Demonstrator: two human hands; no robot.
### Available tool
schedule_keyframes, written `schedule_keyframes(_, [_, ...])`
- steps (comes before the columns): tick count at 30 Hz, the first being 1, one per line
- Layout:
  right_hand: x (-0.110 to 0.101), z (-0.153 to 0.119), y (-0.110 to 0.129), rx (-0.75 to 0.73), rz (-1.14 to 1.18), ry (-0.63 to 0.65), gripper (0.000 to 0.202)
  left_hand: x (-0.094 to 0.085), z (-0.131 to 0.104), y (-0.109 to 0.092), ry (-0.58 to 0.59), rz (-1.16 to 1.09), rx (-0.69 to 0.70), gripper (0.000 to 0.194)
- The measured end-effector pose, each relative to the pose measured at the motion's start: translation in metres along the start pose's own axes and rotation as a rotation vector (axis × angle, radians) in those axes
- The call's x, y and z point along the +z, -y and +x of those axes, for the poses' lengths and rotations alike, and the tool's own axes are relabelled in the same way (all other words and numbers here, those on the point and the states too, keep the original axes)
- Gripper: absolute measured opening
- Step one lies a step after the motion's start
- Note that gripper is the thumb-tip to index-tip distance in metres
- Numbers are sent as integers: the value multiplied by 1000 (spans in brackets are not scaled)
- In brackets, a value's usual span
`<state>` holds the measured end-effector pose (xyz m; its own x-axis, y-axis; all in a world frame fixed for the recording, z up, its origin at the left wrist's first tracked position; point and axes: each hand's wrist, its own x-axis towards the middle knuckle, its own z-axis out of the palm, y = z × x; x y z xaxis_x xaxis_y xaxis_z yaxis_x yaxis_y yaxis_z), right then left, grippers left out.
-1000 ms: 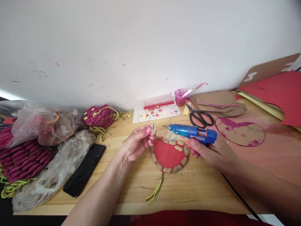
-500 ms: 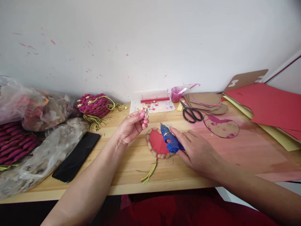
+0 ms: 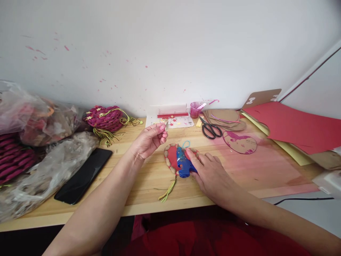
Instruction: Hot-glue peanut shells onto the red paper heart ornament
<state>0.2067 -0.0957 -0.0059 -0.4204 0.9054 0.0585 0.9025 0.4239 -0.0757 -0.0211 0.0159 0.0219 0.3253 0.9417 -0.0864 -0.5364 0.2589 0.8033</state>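
Between thumb and fingertips my left hand [image 3: 151,138] pinches a peanut [image 3: 167,126], raised above the table. My right hand [image 3: 213,174] is closed round a blue hot glue gun [image 3: 183,161], whose nozzle points away from me. Beneath the glue gun lies a red disc [image 3: 172,153] edged with peanuts in their shells, partly hidden by the gun and hand. A yellow-green yarn tassel [image 3: 168,191] hangs from its near edge, and a light blue loop [image 3: 186,144] shows at its far edge.
Black scissors [image 3: 211,128], cardboard pieces [image 3: 221,116], a heart-marked cardboard oval [image 3: 241,143] and red paper [image 3: 298,122] lie to the right. A pink-stained cup [image 3: 195,109] and star-strewn sheet [image 3: 151,122] stand behind. Left are a phone [image 3: 84,176], plastic bags [image 3: 53,170] and purple braided pieces [image 3: 106,121].
The glue gun in my right hand has turned and shifted left, lower over the red disc. My left hand still pinches the peanut in nearly the same place. The view has swung slightly right.
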Motion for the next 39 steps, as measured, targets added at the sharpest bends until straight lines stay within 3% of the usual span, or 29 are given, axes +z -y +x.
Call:
schedule_keyframes(7, [-6, -5, 6, 55, 35, 27, 62, 0, 0, 0, 17, 3, -6, 35])
schedule_keyframes(22, [-17, -7, -1, -8, 80, -4, 55, 2, -2, -1, 5, 50, -20, 41])
schedule_keyframes(26, [-33, 11, -32, -24, 182, -61, 40, 2, -3, -2, 15, 46, -32, 39])
schedule_keyframes(29, [-39, 39, -72, 191, 114, -154, 30, 2, -4, -3, 20, 38, -38, 38])
schedule_keyframes(33, [-32, 72, -116, 332, 109, -175, 20, 2, -6, -2, 23, 21, -41, 35])
schedule_keyframes(36, [-23, 90, -129, 375, 169, -165, 16, 5, -6, 0, 33, -30, -45, 36])
schedule_keyframes(39, [-17, 100, -133, 415, 250, -167, 29, 6, -6, 1, 38, -71, -47, 35])
